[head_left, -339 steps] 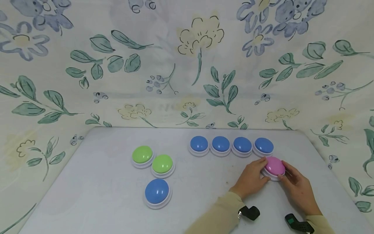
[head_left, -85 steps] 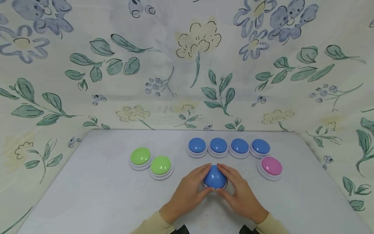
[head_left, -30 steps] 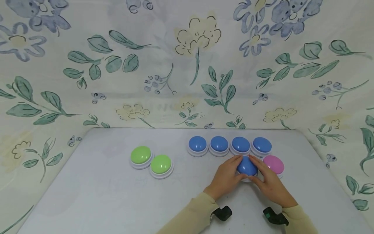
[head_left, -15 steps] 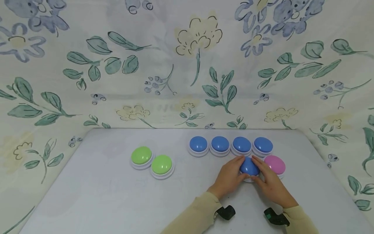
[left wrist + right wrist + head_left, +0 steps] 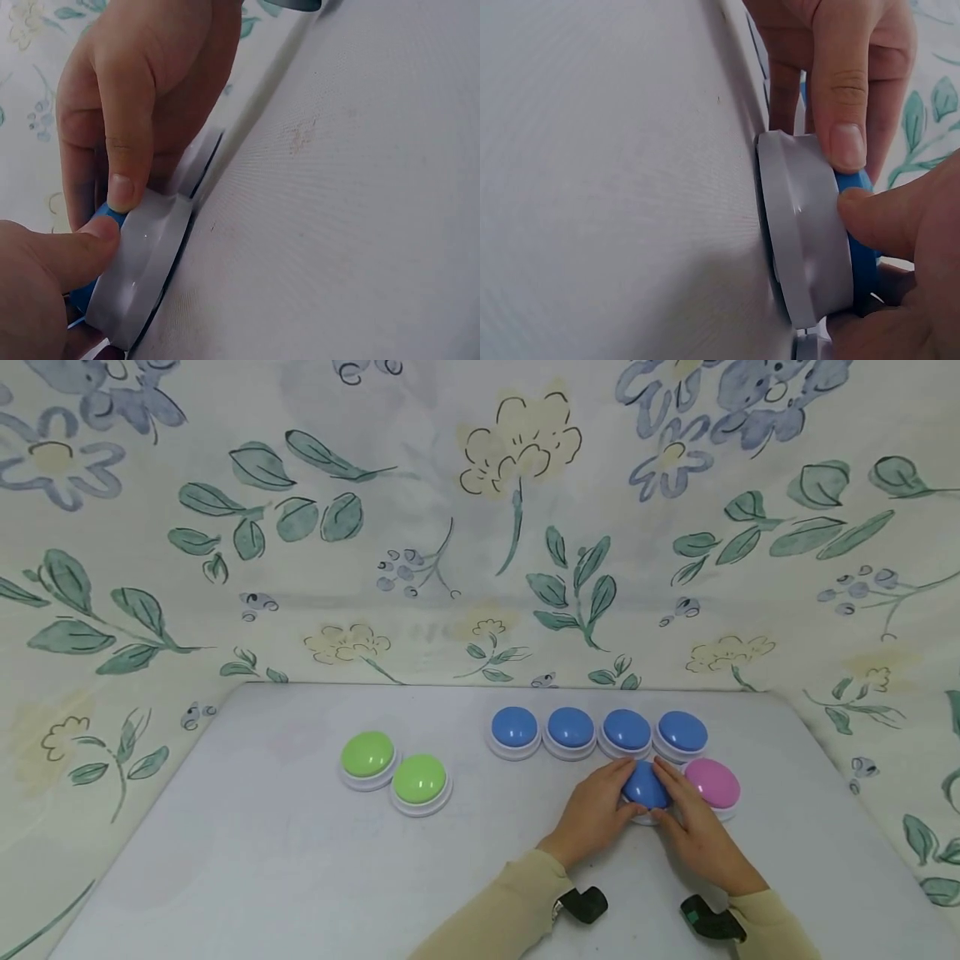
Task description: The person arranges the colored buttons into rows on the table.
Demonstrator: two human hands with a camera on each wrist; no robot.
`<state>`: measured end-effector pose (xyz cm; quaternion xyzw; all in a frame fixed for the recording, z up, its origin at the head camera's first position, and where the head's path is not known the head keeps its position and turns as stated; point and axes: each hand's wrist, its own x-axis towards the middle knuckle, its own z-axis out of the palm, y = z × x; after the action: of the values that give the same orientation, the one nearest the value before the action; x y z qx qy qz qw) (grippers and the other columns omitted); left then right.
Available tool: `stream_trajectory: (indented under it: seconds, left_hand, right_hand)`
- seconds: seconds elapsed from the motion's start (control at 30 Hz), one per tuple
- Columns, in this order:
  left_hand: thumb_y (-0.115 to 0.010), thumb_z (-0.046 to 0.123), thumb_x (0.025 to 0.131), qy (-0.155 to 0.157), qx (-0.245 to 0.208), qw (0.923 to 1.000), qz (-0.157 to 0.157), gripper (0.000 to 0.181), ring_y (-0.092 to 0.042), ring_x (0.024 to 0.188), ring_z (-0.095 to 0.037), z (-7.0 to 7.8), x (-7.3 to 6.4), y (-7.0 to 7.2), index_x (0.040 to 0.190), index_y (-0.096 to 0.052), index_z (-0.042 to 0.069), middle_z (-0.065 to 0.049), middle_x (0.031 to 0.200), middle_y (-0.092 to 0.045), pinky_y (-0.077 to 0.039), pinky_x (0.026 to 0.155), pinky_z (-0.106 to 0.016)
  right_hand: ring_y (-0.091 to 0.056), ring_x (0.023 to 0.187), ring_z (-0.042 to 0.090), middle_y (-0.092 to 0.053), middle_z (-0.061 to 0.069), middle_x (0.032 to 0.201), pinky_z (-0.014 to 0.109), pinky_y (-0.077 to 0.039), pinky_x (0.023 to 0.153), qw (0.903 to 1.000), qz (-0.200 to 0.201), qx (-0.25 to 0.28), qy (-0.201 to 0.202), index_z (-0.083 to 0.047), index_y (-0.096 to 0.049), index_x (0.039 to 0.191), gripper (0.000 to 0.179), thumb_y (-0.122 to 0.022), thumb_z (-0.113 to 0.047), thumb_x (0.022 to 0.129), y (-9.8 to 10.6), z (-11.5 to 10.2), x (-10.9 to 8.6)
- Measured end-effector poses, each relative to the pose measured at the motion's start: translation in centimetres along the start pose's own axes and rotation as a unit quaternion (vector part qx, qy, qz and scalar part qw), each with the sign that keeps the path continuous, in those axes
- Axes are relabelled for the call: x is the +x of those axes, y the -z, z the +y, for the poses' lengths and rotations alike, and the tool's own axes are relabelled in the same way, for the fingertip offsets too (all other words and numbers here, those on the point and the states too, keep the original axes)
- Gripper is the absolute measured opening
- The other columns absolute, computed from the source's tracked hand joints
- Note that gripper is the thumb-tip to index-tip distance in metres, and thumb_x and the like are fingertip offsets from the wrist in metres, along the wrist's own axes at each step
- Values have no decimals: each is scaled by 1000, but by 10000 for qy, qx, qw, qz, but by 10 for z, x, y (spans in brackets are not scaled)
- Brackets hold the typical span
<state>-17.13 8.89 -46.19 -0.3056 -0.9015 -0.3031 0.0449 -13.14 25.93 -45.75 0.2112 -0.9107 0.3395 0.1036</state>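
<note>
A blue push button [image 5: 645, 787] with a domed top and a white round base stands on the white table, held between both hands. My left hand [image 5: 592, 814] grips its left side and my right hand [image 5: 705, 839] its right side, thumbs at the near side. In both wrist views the thumbs press at the dome's edge, above the white base [image 5: 802, 232]. Just right of it is a pink button [image 5: 712, 783], partly hidden by my right fingers. Behind stands a row of several blue buttons [image 5: 570, 728], their bases side by side.
Two green buttons [image 5: 367, 754] stand close together on the left half of the white table [image 5: 262, 860]. A floral cloth [image 5: 420, 543] rises behind the table and along its sides. Dark devices [image 5: 585, 906] are strapped at both wrists.
Both hands let go of the pink button, then brought the blue button from the left front across to the pink one's left side. In the last second it shifted slightly right.
</note>
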Motion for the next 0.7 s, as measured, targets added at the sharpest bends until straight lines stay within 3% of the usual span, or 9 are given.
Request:
stream_trajectory:
  seconds: [0.4,0.7]
  left_hand:
    - [-63,24,89,-71,62,9999,143,56,-37,130,-11,-2,-3,-4,138,-42,6,-4,142,-42,-31,106,-22]
    - [-63,19,88,-171,-174,9994,225,55,-38,130,-11,-3,-4,-4,138,-42,6,-6,142,-42,-31,106,-22]
  right_hand:
    - [-34,126,46,-31,24,144,0,-7,100,9991,148,-389,60,7,-32,139,55,-54,6,89,0,1,-3]
    - [-36,125,45,-33,23,142,1,-9,101,9986,298,-432,119,3,-35,138,60,-57,13,83,0,1,-1]
